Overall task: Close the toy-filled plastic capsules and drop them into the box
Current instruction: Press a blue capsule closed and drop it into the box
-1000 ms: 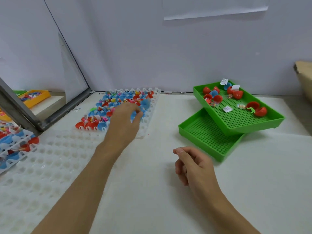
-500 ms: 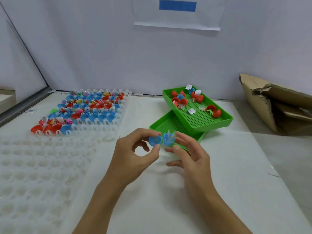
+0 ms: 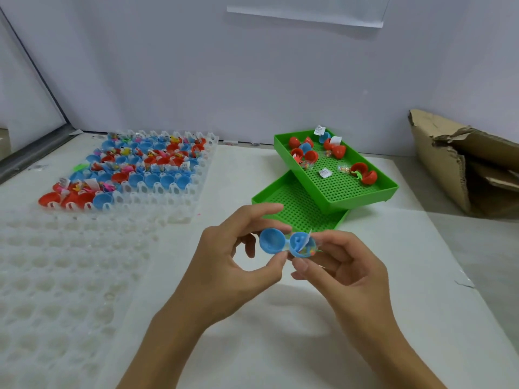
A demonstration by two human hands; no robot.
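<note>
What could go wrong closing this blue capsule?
The blue capsule is held open between left hand and right hand. A paper slip sticks up past the filled half's rim and could get pinched in the seam. The small toys sit loose there and may spill if it tilts.

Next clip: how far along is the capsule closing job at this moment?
Early, by the look of it. Both hands, left and right, hold one blue capsule hinged open, toy inside, not yet closed. Many open filled capsules wait in the white tray, more in the upper green tray. The cardboard box shows no capsules from here.
</note>
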